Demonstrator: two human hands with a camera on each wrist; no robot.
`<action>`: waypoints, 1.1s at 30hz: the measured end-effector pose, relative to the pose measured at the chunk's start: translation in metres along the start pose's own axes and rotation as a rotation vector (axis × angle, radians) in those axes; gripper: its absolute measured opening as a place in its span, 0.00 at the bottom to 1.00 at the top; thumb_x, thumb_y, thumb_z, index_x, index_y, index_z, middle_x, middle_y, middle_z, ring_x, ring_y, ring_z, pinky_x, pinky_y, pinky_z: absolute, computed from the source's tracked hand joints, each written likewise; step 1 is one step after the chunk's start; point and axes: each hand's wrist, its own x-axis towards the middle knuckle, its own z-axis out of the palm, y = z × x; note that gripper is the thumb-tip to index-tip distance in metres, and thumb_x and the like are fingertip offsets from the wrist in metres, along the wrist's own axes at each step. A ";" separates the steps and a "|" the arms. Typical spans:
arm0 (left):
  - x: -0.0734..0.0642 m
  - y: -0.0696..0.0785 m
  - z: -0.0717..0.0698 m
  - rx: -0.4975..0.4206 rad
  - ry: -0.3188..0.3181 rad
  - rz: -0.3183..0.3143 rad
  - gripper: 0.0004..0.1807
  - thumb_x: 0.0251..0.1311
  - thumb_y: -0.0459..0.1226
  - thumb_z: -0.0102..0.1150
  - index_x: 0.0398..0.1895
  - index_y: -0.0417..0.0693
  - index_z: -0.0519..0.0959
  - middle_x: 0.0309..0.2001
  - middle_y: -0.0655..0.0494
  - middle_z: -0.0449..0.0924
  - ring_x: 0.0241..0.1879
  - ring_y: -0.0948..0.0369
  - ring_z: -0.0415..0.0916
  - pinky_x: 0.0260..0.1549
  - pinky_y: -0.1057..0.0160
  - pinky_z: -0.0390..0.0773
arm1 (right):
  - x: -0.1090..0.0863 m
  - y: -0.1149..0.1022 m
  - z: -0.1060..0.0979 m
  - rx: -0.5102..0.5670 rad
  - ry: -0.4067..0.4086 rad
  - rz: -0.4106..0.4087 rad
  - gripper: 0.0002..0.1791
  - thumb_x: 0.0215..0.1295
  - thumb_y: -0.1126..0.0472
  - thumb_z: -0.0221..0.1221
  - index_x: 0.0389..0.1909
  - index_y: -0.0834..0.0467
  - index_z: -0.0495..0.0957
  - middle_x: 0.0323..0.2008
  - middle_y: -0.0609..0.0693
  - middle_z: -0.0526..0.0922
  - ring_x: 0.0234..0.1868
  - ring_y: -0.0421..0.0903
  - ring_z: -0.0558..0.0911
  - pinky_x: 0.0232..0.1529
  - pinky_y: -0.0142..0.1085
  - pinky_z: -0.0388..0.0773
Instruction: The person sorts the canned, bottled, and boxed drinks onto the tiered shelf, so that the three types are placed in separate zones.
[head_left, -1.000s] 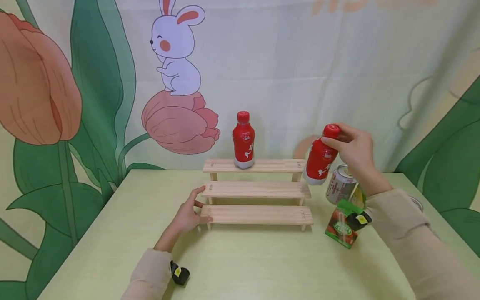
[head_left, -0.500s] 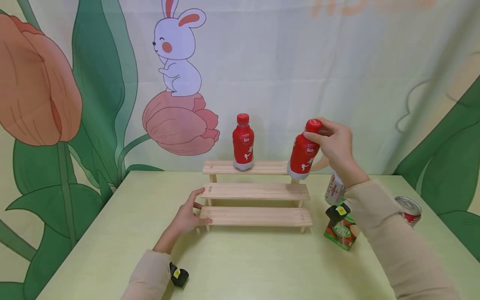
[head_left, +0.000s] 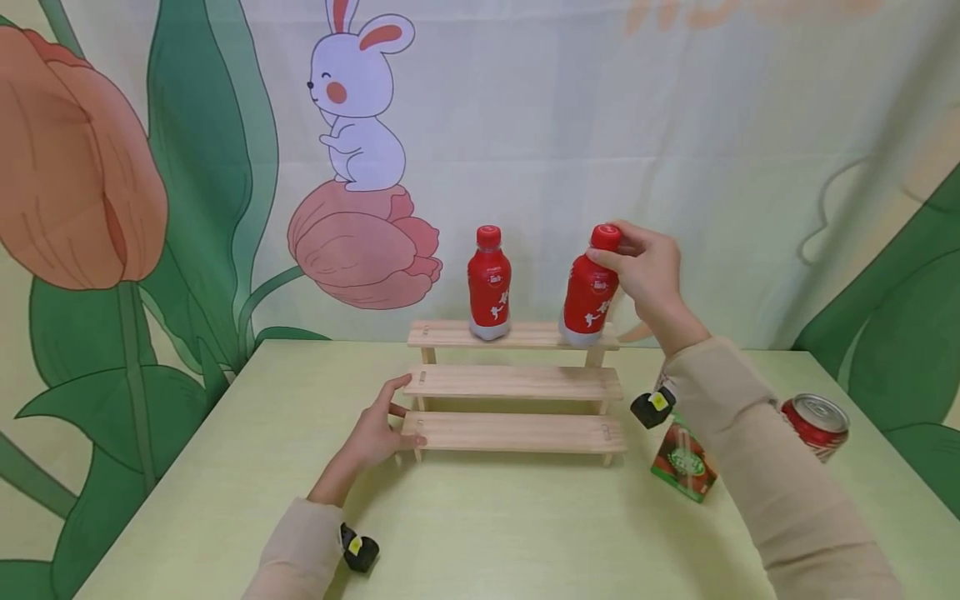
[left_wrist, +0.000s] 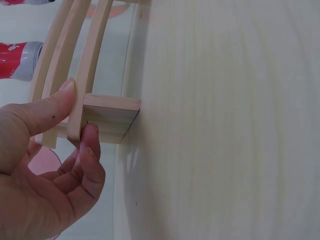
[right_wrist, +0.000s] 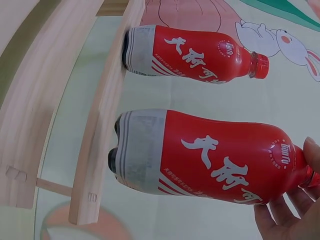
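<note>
My right hand (head_left: 651,265) grips a red soda bottle (head_left: 588,293) by its neck, just below the cap. The bottle leans slightly, its pale base close over the right end of the top step of a three-step wooden rack (head_left: 517,382). In the right wrist view, the dark base of this held bottle (right_wrist: 220,157) is right by the step's edge. A second, matching soda bottle (head_left: 489,285) stands upright on the same step, left of centre. My left hand (head_left: 373,427) pinches the left end of the lowest step, thumb (left_wrist: 62,102) on top and fingers beneath.
To the right of the rack, a red-and-green drink carton (head_left: 684,462) sits on the pale table (head_left: 510,533). Beyond it is a red can (head_left: 819,423), partly behind the right sleeve (head_left: 772,450). A printed curtain (head_left: 675,125) hangs behind the table.
My right hand has carried the bottle leftward from beside the rack to over the top step's right end, tilting it more upright. The left hand has stayed on the rack.
</note>
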 end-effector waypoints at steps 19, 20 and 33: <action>-0.001 0.004 -0.004 -0.014 -0.011 -0.013 0.50 0.40 0.28 0.71 0.67 0.55 0.53 0.44 0.39 0.73 0.27 0.55 0.71 0.28 0.61 0.70 | 0.020 -0.006 0.032 0.011 -0.023 0.037 0.25 0.59 0.59 0.60 0.59 0.53 0.71 0.51 0.53 0.75 0.50 0.49 0.71 0.46 0.41 0.73; -0.001 0.004 -0.004 -0.013 -0.011 -0.015 0.50 0.40 0.28 0.71 0.67 0.55 0.53 0.44 0.39 0.73 0.27 0.56 0.71 0.28 0.61 0.70 | 0.020 -0.006 0.033 0.008 -0.026 0.040 0.25 0.59 0.59 0.60 0.59 0.53 0.71 0.51 0.53 0.75 0.50 0.49 0.71 0.46 0.41 0.73; 0.000 0.005 -0.006 -0.032 -0.021 -0.018 0.50 0.40 0.27 0.71 0.67 0.55 0.54 0.44 0.38 0.72 0.23 0.57 0.70 0.23 0.63 0.70 | 0.028 -0.004 0.053 0.028 -0.036 0.051 0.24 0.58 0.62 0.61 0.57 0.53 0.73 0.49 0.52 0.77 0.48 0.47 0.74 0.47 0.40 0.73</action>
